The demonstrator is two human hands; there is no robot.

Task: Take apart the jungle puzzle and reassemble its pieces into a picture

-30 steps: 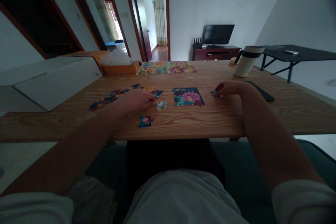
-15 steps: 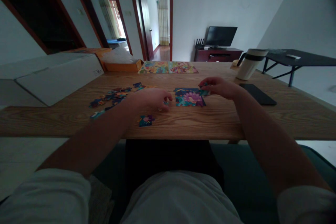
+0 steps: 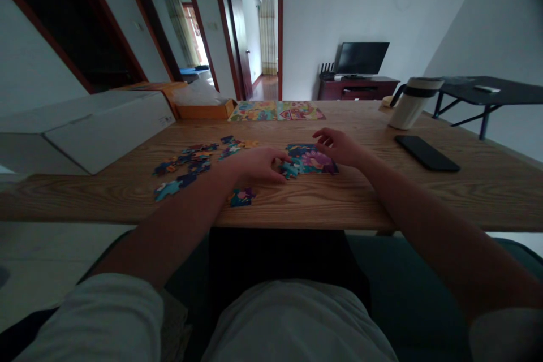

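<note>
A partly assembled colourful puzzle (image 3: 313,160) lies on the wooden table (image 3: 382,192) in front of me. My left hand (image 3: 254,164) rests at the puzzle's left edge, fingers curled onto a teal puzzle piece (image 3: 289,169). My right hand (image 3: 339,146) lies over the puzzle's right upper part with fingers spread and nothing in them. Several loose pieces (image 3: 190,161) are scattered to the left, and one small cluster (image 3: 241,197) sits near the table's front edge.
A white box (image 3: 93,124) and an orange box (image 3: 199,104) stand at the left back. Two finished puzzles (image 3: 278,111) lie at the far edge. A lidded cup (image 3: 409,108) and a dark phone (image 3: 426,153) are at the right.
My right hand brought a piece from the right onto the assembled puzzle and now lies open over it. My left hand slid right with a teal piece to the puzzle's left edge.
</note>
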